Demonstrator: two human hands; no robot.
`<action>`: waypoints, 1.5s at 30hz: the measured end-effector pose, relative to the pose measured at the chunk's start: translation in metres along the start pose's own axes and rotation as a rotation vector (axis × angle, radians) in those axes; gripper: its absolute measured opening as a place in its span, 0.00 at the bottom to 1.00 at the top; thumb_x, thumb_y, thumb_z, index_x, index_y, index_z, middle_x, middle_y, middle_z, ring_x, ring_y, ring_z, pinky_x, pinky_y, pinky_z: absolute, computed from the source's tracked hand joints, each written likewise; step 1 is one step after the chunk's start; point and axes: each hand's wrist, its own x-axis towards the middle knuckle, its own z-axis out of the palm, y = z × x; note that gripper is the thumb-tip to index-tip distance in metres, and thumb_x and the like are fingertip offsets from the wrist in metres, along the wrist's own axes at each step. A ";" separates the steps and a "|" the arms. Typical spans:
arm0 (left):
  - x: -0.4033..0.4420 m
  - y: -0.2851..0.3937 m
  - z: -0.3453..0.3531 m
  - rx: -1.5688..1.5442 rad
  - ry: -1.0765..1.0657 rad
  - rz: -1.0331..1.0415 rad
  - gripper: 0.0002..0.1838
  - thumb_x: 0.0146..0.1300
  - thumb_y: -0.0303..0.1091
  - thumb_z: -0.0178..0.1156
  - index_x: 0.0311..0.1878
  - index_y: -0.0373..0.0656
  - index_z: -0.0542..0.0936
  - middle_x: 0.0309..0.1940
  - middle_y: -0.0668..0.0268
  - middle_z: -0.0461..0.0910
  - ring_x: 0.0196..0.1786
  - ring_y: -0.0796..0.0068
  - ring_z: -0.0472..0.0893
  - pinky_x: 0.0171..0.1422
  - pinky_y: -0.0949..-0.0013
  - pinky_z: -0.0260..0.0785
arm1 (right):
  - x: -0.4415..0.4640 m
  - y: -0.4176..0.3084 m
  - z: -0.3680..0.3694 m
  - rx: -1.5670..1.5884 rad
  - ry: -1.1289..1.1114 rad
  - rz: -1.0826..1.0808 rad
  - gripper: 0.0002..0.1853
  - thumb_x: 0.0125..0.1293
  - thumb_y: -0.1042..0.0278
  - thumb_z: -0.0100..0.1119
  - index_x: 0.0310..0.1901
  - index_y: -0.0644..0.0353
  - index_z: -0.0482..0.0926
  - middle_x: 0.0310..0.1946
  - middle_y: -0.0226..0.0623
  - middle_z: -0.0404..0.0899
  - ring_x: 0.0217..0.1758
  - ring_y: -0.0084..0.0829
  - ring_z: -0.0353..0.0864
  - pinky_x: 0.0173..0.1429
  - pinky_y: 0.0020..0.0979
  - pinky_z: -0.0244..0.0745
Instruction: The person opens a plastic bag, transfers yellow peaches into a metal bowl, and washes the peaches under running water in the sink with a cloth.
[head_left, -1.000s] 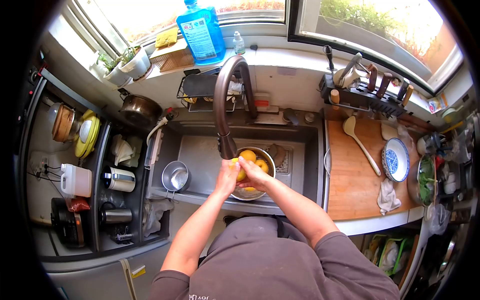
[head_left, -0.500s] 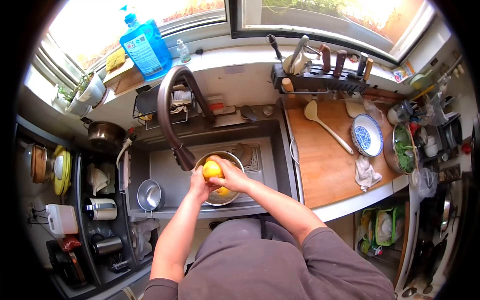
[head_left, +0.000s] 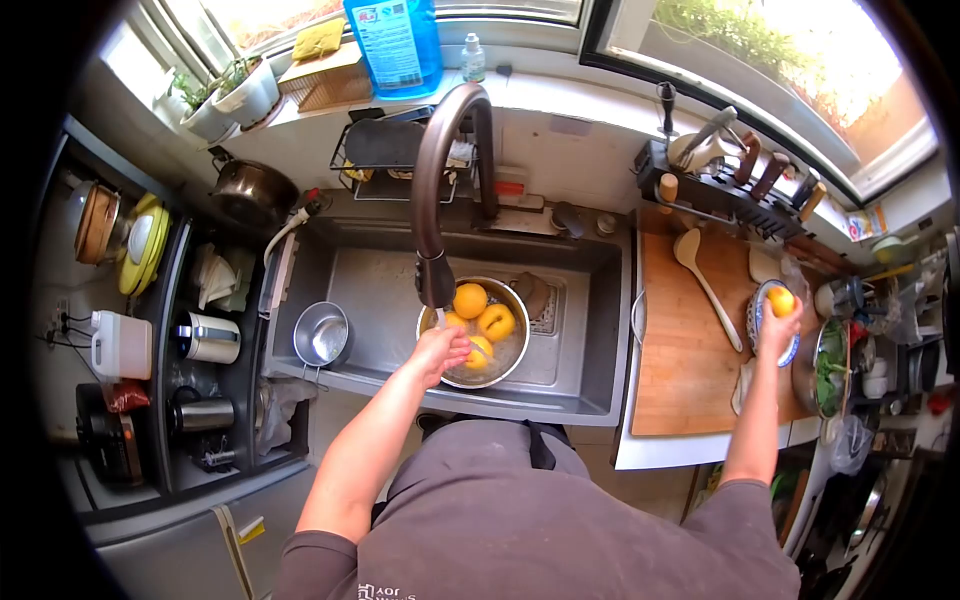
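Right hand (head_left: pixel 777 328) grips a yellow fruit (head_left: pixel 781 301), held at its fingertips above the bowl (head_left: pixel 793 345).

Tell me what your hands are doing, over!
Right hand holding yellow fruit at patterned bowl. Left hand open, over pot with more fruit. Faucet hangs close to left hand.

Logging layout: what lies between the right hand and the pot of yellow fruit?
The head view shows, from right hand to pot: bowl rim, spoon on cutting board, metal loop, sink.
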 end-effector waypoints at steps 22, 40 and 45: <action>-0.029 0.000 -0.026 0.000 0.094 0.026 0.15 0.65 0.38 0.52 0.47 0.37 0.73 0.40 0.63 0.77 0.41 0.75 0.77 0.43 0.73 0.72 | -0.386 -0.241 0.124 -0.141 -1.706 -0.796 0.44 0.50 0.48 0.61 0.67 0.48 0.51 0.55 0.51 0.70 0.55 0.44 0.73 0.57 0.38 0.70; -0.031 0.014 -0.012 0.144 0.082 0.266 0.25 0.62 0.50 0.55 0.58 0.50 0.66 0.53 0.64 0.69 0.53 0.66 0.73 0.47 0.62 0.70 | -0.367 -0.282 0.067 0.870 -1.955 0.620 0.28 0.68 0.40 0.32 0.61 0.49 0.59 0.42 0.39 0.73 0.24 0.26 0.76 0.26 0.24 0.76; -0.010 0.022 0.007 -0.111 0.086 0.345 0.19 0.61 0.40 0.58 0.54 0.48 0.69 0.45 0.65 0.75 0.45 0.72 0.78 0.39 0.66 0.74 | -0.365 -0.297 0.049 0.867 -1.594 0.166 0.30 0.69 0.41 0.33 0.62 0.56 0.55 0.40 0.42 0.73 0.30 0.28 0.77 0.21 0.26 0.74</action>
